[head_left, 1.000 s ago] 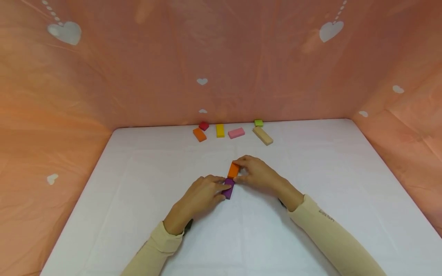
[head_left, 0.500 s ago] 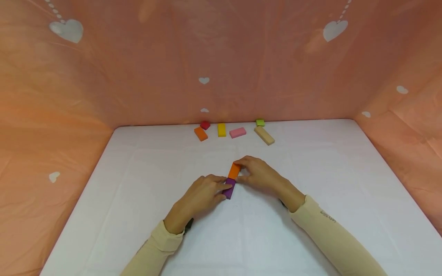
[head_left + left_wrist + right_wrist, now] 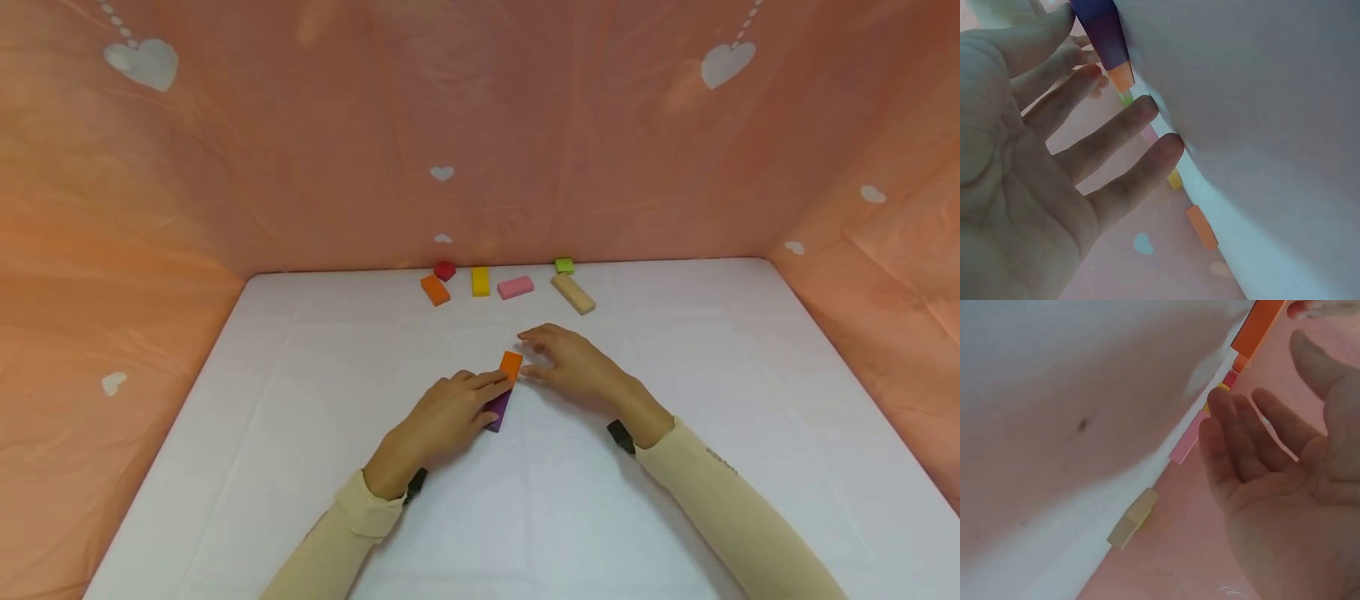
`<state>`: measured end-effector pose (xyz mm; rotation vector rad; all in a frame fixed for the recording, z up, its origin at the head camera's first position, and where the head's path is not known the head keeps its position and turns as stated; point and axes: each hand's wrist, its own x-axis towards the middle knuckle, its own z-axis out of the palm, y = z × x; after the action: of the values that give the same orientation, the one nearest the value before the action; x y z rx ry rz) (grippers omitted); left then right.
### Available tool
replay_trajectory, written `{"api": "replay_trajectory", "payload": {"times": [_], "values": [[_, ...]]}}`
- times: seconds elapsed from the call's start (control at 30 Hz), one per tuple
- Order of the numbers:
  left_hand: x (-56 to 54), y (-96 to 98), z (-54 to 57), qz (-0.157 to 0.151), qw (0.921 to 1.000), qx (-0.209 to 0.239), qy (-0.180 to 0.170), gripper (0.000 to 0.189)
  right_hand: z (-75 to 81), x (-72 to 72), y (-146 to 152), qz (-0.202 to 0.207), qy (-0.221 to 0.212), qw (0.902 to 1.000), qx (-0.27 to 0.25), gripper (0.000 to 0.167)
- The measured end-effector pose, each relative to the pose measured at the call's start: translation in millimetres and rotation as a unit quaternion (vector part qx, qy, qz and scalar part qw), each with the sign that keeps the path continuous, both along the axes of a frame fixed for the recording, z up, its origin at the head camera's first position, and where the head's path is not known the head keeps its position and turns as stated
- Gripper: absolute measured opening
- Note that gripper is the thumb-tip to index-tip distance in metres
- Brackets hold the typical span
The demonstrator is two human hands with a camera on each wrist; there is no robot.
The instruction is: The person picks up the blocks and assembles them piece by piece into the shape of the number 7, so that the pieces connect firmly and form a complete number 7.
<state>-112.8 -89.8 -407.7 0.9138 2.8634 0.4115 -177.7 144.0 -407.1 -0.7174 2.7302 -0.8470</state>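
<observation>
Two rectangular blocks lie end to end on the white table: a purple block [image 3: 496, 406] nearer and an orange block [image 3: 513, 361] beyond it. My left hand [image 3: 447, 412] reaches over them with extended fingers, covering where they meet; its thumb is at the purple block's side. In the left wrist view the purple block [image 3: 1105, 37] stands past the thumb, and the fingers are spread and fairly straight. Just right of the orange block, my right hand [image 3: 573, 365] holds nothing. The right wrist view shows its loosely bent fingers apart from the orange block [image 3: 1259, 328].
Along the table's back edge lie a second orange block [image 3: 435, 290], a red block [image 3: 445, 271], a yellow block [image 3: 480, 282], a pink block [image 3: 515, 287], a natural wood block [image 3: 573, 294] and a green block [image 3: 564, 266]. Peach cloth [image 3: 495, 125] with hearts hangs behind.
My right hand has released the orange block and drawn back slightly to the right. My left hand's fingers have moved forward from the purple block onto the orange one.
</observation>
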Motion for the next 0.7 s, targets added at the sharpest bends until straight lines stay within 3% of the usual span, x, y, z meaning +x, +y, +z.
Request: {"api": "replay_trajectory", "payload": {"times": [0.23,0.7], "values": [[2.6,1.2,3.9,0.009,0.9996,-0.018,-0.02,0.052,3.4,-7.3,5.8,-0.011,0.006,0.9999,0.012,0.051],[1.7,-4.1,2.8,0.004,0.9993,0.016,-0.033,0.051,5.9,-40.0,10.2,-0.019,0.042,0.9968,0.064,0.05]]}}
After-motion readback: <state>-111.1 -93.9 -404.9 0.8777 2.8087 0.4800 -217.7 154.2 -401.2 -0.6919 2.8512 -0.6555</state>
